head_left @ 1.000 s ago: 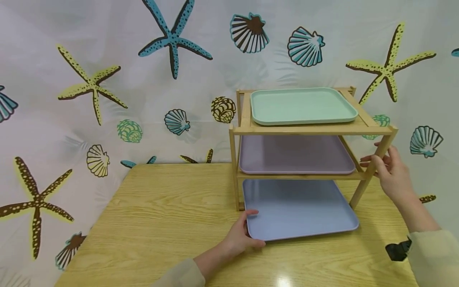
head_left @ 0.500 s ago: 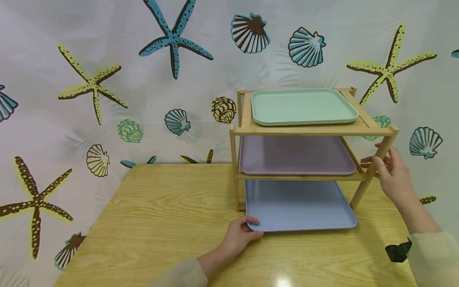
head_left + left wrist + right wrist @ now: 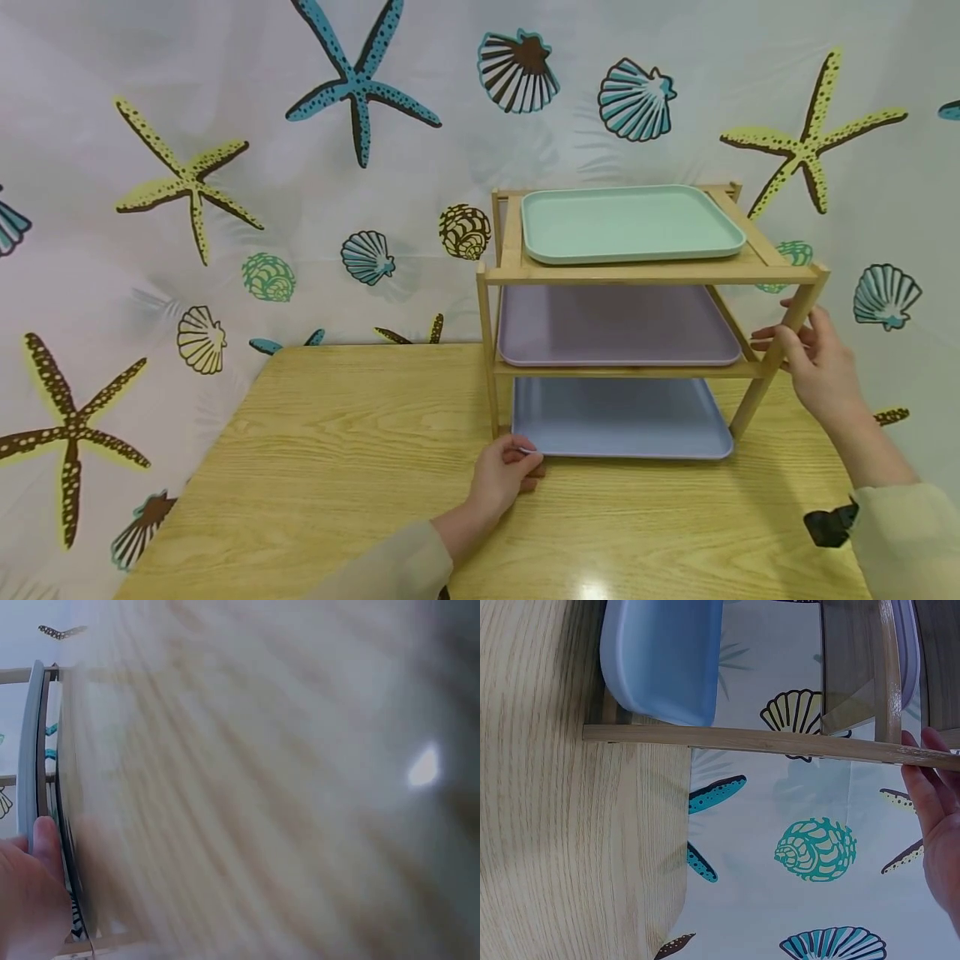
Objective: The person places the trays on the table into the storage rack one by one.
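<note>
A light wooden rack (image 3: 645, 275) with trays on its tiers stands at the right of the table. My left hand (image 3: 497, 479) pinches the front-left corner of the blue tray (image 3: 622, 418) on the lowest tier. In the left wrist view, the fingers (image 3: 46, 838) lie at the tray's edge. The blue tray's front edge sticks out a little past the rack's front. My right hand (image 3: 823, 373) grips the rack's front-right post (image 3: 767, 375), fingers behind it and thumb in front. The right wrist view shows this hand at the post where the middle tier joins.
A mint-green tray (image 3: 633, 222) lies on the top tier. On the middle tier is a lavender tray (image 3: 618, 325). The wood-grain table (image 3: 360, 417) reaches left and forward of the rack. Behind hangs a white curtain (image 3: 420, 150) with starfish and shell prints.
The blue tray has slid back deeper into the rack's lowest tier, with my left hand moving along at its corner. My right hand has stayed on the post.
</note>
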Demonstrator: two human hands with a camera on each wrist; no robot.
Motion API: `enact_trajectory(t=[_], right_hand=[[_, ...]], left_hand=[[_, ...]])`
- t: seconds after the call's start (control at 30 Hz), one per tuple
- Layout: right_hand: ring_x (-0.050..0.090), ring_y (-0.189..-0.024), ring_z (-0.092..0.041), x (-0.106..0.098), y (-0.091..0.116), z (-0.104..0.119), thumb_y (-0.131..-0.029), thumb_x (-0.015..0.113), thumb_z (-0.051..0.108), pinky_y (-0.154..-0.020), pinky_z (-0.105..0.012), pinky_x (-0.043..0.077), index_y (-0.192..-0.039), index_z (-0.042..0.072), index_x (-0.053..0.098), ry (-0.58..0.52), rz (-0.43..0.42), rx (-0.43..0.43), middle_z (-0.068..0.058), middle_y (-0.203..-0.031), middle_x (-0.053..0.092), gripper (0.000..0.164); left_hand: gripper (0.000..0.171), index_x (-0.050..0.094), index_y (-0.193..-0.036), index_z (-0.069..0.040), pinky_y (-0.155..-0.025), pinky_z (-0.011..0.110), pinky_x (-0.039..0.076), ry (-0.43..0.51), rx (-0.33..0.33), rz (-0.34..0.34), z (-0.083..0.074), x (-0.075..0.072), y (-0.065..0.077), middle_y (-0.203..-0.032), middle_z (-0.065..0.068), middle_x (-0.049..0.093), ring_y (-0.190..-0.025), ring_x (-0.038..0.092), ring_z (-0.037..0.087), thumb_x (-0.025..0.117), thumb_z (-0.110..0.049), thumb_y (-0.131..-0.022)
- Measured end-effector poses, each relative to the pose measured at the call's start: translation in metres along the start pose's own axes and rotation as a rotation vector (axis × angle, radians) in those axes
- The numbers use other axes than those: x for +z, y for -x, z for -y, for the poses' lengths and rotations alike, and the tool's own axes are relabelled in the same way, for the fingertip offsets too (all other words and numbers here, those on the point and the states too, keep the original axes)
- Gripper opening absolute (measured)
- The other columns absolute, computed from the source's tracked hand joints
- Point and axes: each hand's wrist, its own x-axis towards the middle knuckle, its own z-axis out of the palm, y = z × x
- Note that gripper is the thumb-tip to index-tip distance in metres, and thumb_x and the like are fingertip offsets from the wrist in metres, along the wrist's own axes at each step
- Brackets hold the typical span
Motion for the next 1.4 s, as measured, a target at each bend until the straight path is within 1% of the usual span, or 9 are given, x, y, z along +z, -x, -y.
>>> enact_trajectory(t=[0.17, 0.3, 0.4, 0.6, 0.9, 1.03, 1.17, 1.3, 1.4], right_hand=[[0.061, -0.087, 0.007, 0.002, 0.000, 0.000, -0.106, 0.039, 0.023, -0.070, -0.010, 0.047, -0.139, 0.015, 0.036, 0.000, -0.001, 0.000, 0.016, -0.098, 0.063, 0.035], [0.061, -0.087, 0.007, 0.004, 0.000, -0.001, -0.106, 0.039, 0.023, -0.071, -0.010, 0.047, -0.139, 0.013, 0.036, 0.003, -0.003, -0.014, 0.017, -0.098, 0.062, 0.035], [0.061, -0.086, 0.007, 0.004, 0.001, -0.001, -0.106, 0.039, 0.022, -0.071, -0.009, 0.047, -0.139, 0.012, 0.035, -0.005, -0.003, -0.019, 0.019, -0.097, 0.061, 0.035], [0.061, -0.086, 0.008, 0.005, -0.002, -0.003, -0.106, 0.039, 0.019, -0.071, -0.008, 0.046, -0.140, 0.012, 0.035, -0.023, -0.002, -0.022, 0.021, -0.096, 0.061, 0.035], [0.061, -0.085, 0.008, 0.008, -0.004, 0.000, -0.106, 0.039, 0.020, -0.071, -0.009, 0.047, -0.138, 0.012, 0.035, -0.024, -0.003, -0.013, 0.019, -0.096, 0.061, 0.034], [0.061, -0.085, 0.008, 0.008, -0.005, -0.002, -0.106, 0.040, 0.019, -0.070, -0.009, 0.047, -0.139, 0.011, 0.035, -0.026, -0.001, -0.019, 0.021, -0.095, 0.061, 0.034], [0.061, -0.085, 0.008, 0.007, -0.004, -0.005, -0.106, 0.040, 0.016, -0.071, -0.009, 0.047, -0.141, 0.012, 0.034, -0.053, 0.023, -0.041, 0.022, -0.096, 0.061, 0.036], [0.061, -0.088, 0.008, 0.002, -0.003, -0.005, -0.105, 0.041, 0.013, -0.072, -0.010, 0.047, -0.149, 0.013, 0.026, -0.075, 0.063, -0.056, 0.023, -0.099, 0.060, 0.046], [0.055, -0.095, 0.012, -0.004, 0.002, -0.003, -0.105, 0.042, 0.016, -0.077, -0.007, 0.044, -0.154, 0.015, 0.016, -0.043, 0.096, -0.041, 0.022, -0.109, 0.057, 0.055]], left_hand=[[0.010, 0.056, -0.102, 0.004, -0.058, 0.031, 0.056, -0.005, -0.034, -0.076, 0.001, 0.004, -0.008, -0.083, 0.017, 0.069, -0.075, 0.070, 0.024, 0.062, 0.000, -0.094], [0.012, 0.055, -0.107, 0.004, -0.056, 0.029, 0.056, -0.008, -0.030, -0.119, 0.002, 0.006, -0.014, -0.085, 0.017, 0.069, -0.073, 0.070, 0.022, 0.058, 0.000, -0.096], [0.013, 0.054, -0.109, 0.004, -0.054, 0.030, 0.056, -0.003, -0.019, -0.126, 0.004, 0.007, -0.019, -0.085, 0.019, 0.069, -0.071, 0.070, 0.024, 0.058, 0.000, -0.096], [0.013, 0.054, -0.108, 0.004, -0.051, 0.030, 0.055, 0.012, -0.014, -0.133, 0.006, 0.011, -0.028, -0.079, 0.017, 0.069, -0.065, 0.069, 0.022, 0.057, -0.001, -0.097], [0.011, 0.052, -0.106, 0.004, -0.050, 0.029, 0.054, 0.027, -0.020, -0.145, 0.003, 0.011, -0.028, -0.078, 0.018, 0.069, -0.064, 0.068, 0.020, 0.056, 0.000, -0.097], [0.014, 0.052, -0.109, 0.005, -0.050, 0.029, 0.054, 0.036, -0.018, -0.123, 0.004, 0.008, -0.028, -0.080, 0.020, 0.069, -0.065, 0.069, 0.022, 0.057, 0.000, -0.097], [0.025, 0.052, -0.119, 0.004, -0.049, 0.030, 0.054, 0.048, -0.016, -0.074, 0.008, 0.003, -0.027, -0.086, 0.021, 0.069, -0.066, 0.070, 0.024, 0.059, -0.002, -0.096], [0.041, 0.046, -0.133, 0.004, -0.053, 0.034, 0.056, 0.051, 0.012, 0.018, 0.003, -0.003, -0.019, -0.093, 0.024, 0.069, -0.070, 0.070, 0.027, 0.061, -0.005, -0.096], [0.047, 0.043, -0.138, 0.001, -0.061, 0.041, 0.057, 0.045, 0.024, 0.112, -0.008, -0.014, -0.006, -0.099, 0.025, 0.068, -0.075, 0.071, 0.028, 0.061, -0.008, -0.097]])
